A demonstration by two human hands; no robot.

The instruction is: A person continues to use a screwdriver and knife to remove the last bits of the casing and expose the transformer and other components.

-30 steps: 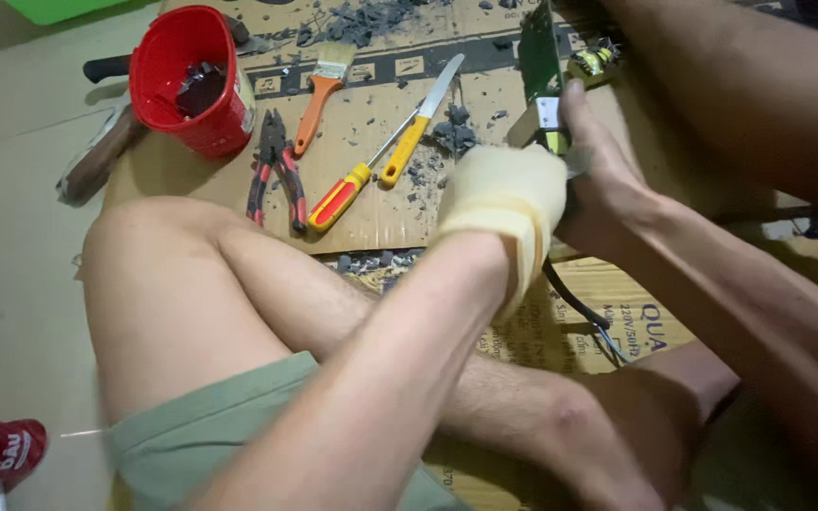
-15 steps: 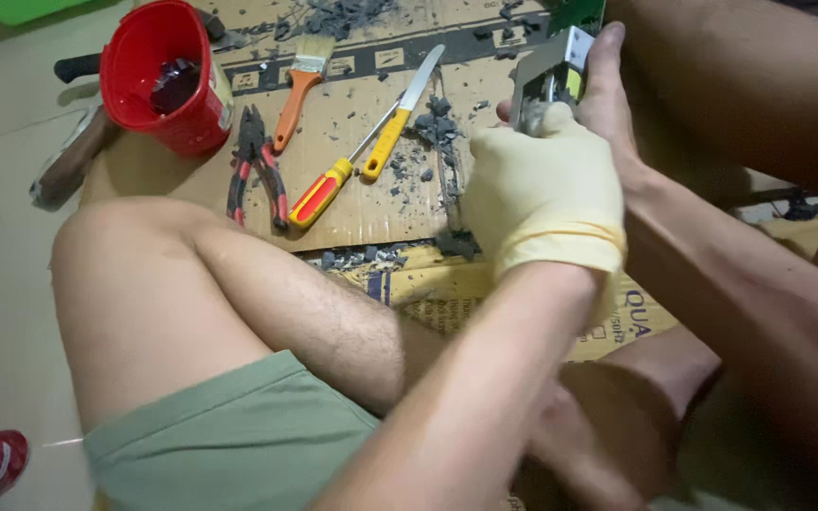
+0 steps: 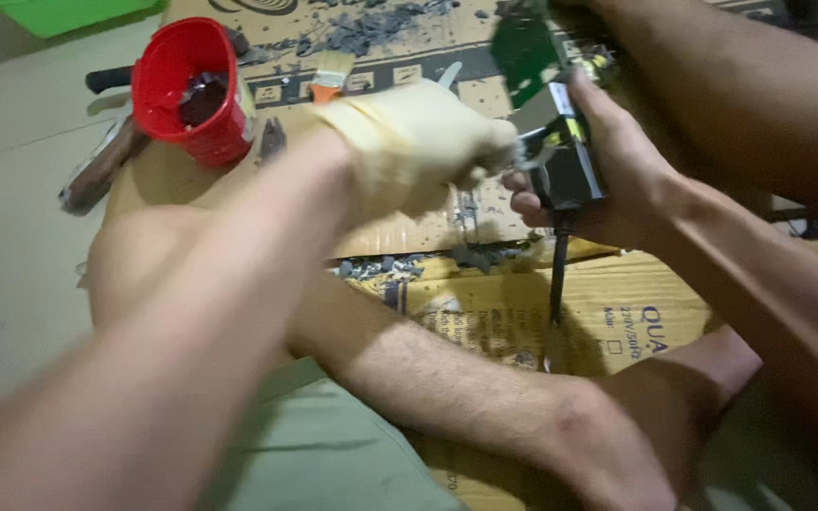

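1. Left hand (image 3: 418, 142), in a pale yellow glove, is closed at the near end of a small dark device (image 3: 568, 161); what it grips is blurred, possibly a tool.
2. Right hand (image 3: 617, 166), bare, is wrapped around the device.
3. Green circuit board (image 3: 525, 52) projects from the device's far end.
4. Red cup (image 3: 186, 90) and paintbrush (image 3: 330, 76) sit far left on cardboard (image 3: 617, 303).

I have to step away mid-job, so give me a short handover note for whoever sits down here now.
Left hand: gloved, closed, working at the top of the dark block.
Right hand: bare, gripping the dark block, which carries a green circuit board and a hanging black cable.
Grey debris litters the cardboard; red cup and paintbrush lie beyond.
Done: some material chipped away, judging by the debris.
Left: block and board look joined.
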